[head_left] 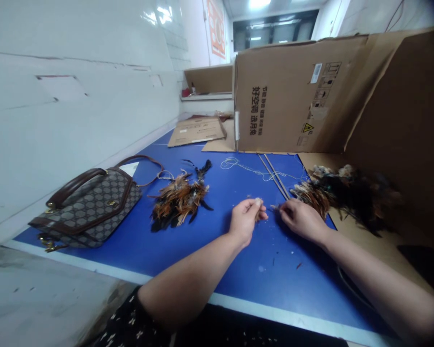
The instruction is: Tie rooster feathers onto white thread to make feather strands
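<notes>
Head view, items as we find them:

- Left hand (pixel 244 219): fingers closed in a pinch on a small feather tuft (pixel 259 203), held just above the blue table (pixel 202 255).
- Right hand (pixel 301 217): rests on the table near the tuft, fingertips drawn together. We cannot tell whether they grip anything.
- Bound feather bundle (pixel 179 200): lies left of the hands.
- Loose feather pile (pixel 343 193): just beside the right hand, on cardboard.
- Patterned handbag (pixel 90 205): far left.
- String (pixel 246 167) and thin sticks (pixel 273 176): beyond the hands.
- Cardboard box (pixel 292 96): behind.
</notes>
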`<state>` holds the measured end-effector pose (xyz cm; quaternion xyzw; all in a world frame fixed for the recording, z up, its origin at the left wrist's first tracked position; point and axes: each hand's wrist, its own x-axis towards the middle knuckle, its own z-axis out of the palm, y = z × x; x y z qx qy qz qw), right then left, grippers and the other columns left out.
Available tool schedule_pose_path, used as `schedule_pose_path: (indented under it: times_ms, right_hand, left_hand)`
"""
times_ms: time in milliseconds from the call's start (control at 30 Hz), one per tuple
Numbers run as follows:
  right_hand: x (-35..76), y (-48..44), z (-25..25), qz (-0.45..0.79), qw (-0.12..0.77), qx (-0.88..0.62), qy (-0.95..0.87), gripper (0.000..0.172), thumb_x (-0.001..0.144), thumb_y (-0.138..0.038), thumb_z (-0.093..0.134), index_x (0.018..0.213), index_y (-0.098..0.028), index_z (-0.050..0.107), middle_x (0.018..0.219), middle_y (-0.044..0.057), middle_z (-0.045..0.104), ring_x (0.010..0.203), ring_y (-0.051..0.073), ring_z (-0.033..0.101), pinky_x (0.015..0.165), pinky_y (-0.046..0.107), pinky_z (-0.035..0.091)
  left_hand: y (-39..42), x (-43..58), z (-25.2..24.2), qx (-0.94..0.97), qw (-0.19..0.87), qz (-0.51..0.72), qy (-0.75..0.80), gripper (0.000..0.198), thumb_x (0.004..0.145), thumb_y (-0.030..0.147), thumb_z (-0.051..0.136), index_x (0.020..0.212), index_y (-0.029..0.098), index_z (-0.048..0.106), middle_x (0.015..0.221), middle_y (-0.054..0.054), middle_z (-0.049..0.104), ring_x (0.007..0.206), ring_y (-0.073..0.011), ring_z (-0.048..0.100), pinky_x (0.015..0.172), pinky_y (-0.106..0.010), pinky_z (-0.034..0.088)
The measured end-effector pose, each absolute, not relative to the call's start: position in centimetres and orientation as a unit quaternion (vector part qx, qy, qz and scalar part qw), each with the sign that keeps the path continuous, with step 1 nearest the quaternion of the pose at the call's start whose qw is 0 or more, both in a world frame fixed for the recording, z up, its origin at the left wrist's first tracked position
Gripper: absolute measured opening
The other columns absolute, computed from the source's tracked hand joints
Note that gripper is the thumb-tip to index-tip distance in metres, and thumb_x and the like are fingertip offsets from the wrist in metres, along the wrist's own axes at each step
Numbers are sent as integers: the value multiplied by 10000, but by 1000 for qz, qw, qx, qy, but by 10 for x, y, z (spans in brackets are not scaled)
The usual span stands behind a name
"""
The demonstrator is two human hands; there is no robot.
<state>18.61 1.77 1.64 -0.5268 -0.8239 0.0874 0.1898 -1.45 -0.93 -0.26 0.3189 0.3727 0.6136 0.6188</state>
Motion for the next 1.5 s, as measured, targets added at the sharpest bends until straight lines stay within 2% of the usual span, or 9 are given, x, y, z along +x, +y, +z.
schedule_pose_path:
  times_ms: [133,300,467,700,833,933,1067,1233,1500]
  right_hand:
    - [178,-1,27,294,338,-486,-751,333,962,-475,581,913,-169,701,849,64,734,769,193,663,753,289,520]
    - [159,-20,28,395,395,-456,-693,397,912,-563,648,842,-175,695,792,43,722,717,175,638,702,277,518]
    - [156,-21,16,408,420,-468,-661,384,883,-562,665,806,-186,681,758,31,718,656,167,620,640,281,508]
    - [161,-22,17,378,405,-441,-707,355,922,-523,629,827,-190,705,802,52,739,747,195,671,735,313,549]
    - [172,-20,22,288,448,-432,-728,346,936,-484,658,1112,-197,737,910,81,740,847,215,679,831,359,566]
    - [179,-19,24,281,435,-381,-766,406,968,-455,634,1301,-234,707,1001,88,739,950,221,680,928,396,555]
    - [183,-17,24,339,422,-334,-771,309,974,-451,635,1123,-235,797,994,88,744,956,216,687,919,389,558]
    - [184,-16,23,354,453,-358,-735,266,936,-456,689,975,-224,813,968,80,754,938,216,699,912,382,561]
    - [176,-21,13,255,484,-388,-742,229,975,-390,644,1064,-257,807,974,78,758,932,215,702,896,375,574]
  left_hand:
    - [-12,-8,-6,309,633,606,370,434,716,461,874,918,104,731,816,-69,715,707,-146,662,740,-308,524]
    - [-21,2,-4,271,672,611,318,401,659,392,930,903,121,764,906,-78,746,828,-145,669,833,-286,498]
    - [-28,6,0,269,691,597,307,378,664,386,936,886,132,766,944,-78,740,888,-151,664,889,-296,478]
    - [-26,5,-9,332,666,586,320,335,742,405,880,836,130,713,813,-28,688,740,-101,581,763,-251,436]
    - [-26,4,-10,367,658,575,319,352,765,437,855,868,135,706,849,-57,720,785,-144,648,817,-302,481]
    - [-29,1,-8,392,688,517,326,407,752,484,851,866,129,688,732,-55,694,658,-164,652,701,-321,497]
    - [-30,-4,-4,417,703,473,329,379,753,446,854,800,113,680,658,-30,628,527,-117,557,562,-279,414]
    - [-27,-9,-4,446,704,451,318,343,795,424,822,805,98,717,611,-16,571,554,-102,515,586,-276,376]
    - [-24,-10,-9,505,626,475,356,356,819,468,786,857,117,735,652,-28,626,562,-108,539,585,-267,404]
